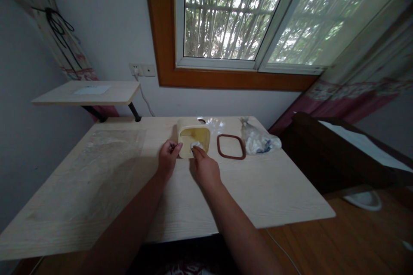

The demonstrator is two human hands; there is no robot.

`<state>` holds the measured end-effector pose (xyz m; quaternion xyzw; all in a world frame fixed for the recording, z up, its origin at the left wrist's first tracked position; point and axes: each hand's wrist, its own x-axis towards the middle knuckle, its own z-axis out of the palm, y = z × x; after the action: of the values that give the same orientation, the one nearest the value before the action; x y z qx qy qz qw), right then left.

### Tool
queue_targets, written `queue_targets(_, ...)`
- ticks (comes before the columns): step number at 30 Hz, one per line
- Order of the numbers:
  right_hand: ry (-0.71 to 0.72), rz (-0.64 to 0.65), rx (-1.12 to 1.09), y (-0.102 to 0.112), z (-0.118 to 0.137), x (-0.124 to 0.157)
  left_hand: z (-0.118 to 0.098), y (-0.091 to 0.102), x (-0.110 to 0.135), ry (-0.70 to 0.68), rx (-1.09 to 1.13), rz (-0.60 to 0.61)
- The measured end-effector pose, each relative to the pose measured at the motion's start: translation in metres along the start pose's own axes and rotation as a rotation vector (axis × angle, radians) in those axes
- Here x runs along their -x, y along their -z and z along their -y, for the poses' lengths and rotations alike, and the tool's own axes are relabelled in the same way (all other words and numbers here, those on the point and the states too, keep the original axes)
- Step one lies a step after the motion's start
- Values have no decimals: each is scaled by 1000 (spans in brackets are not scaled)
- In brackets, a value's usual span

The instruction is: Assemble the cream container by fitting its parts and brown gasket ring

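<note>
A cream-yellow box [193, 134] lies on its side on the pale wooden table [264, 189], its open mouth facing me. My left hand [168, 158] is curled against the box's left edge and steadies it. My right hand [205, 166] reaches to the opening, its fingers pinched on a white tissue [195, 145] that shows just inside. A brown rounded frame [230, 146] lies flat to the right of the box.
A clear plastic bag [258, 141] with white and blue contents sits right of the frame. A sheet of clear film [106, 154] covers the table's left half. A small raised shelf [87, 93] stands at the back left. A dark bed frame [338, 154] adjoins the table's right side.
</note>
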<state>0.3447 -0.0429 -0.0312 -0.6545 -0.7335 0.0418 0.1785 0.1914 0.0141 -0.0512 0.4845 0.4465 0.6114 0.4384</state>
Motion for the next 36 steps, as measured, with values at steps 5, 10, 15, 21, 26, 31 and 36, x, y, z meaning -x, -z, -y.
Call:
queue_targets(5, 90, 7, -100, -4, 9, 3, -2, -1, 1, 9, -28, 18)
queue_targets(10, 159, 19, -184, -4, 13, 5, -2, -1, 2, 1, -76, 8)
queue_targets(15, 102, 29, -139, 1, 11, 5, -3, -3, 2, 12, -103, 19)
queue_targets(21, -9, 35, -12, 5, 8, 3, -5, -3, 2, 7, -113, 26)
queue_targets(26, -39, 29, 10, 4, 6, 2, -4, -3, 2, 13, -121, 24)
queue_targets(31, 8, 41, -13, 1, 10, 4, -3, -3, 1, 30, -125, 33)
queue_targets(36, 93, 54, -66, -1, 14, 6, 1, -1, -1, 21, -135, 28)
